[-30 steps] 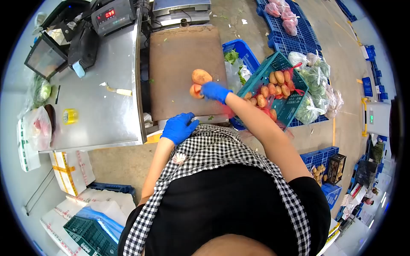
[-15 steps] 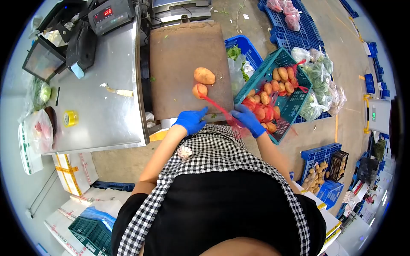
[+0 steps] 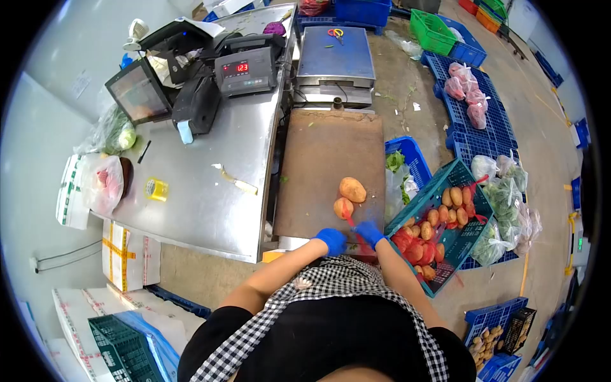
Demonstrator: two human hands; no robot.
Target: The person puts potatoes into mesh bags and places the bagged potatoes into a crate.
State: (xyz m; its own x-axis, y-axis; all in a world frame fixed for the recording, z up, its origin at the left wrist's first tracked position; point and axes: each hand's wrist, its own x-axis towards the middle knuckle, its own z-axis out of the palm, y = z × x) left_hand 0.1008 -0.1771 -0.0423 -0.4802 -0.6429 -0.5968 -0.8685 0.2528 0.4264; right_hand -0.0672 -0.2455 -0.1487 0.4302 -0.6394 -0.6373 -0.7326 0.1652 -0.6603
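Observation:
Two potatoes lie on the brown weighing platform (image 3: 331, 143) near its front edge. The farther potato (image 3: 352, 190) is loose. The nearer potato (image 3: 343, 207) has a strip of red mesh netting (image 3: 350, 222) across it, running down toward my hands. My right hand (image 3: 369, 233), in a blue glove and a little blurred, is closed on this red netting at the platform's front right corner. My left hand (image 3: 333, 242), also in a blue glove, is just left of it at the front edge. Its fingers look curled; what they hold, if anything, is hidden.
A teal crate (image 3: 458, 267) of potatoes and red mesh bags stands at right, beside a blue basket (image 3: 417, 162) of greens. On the left steel table (image 3: 210, 197) are a knife (image 3: 240, 184), yellow tape (image 3: 156, 189) and a scale display (image 3: 246, 70) reading 1.23. Bagged vegetables (image 3: 503, 204) lie farther right.
The camera view has shifted, so the scene sits lower and farther right. My hands have come closer together, and my left hand's fingers look more curled. The display went from 1.26 to 1.23.

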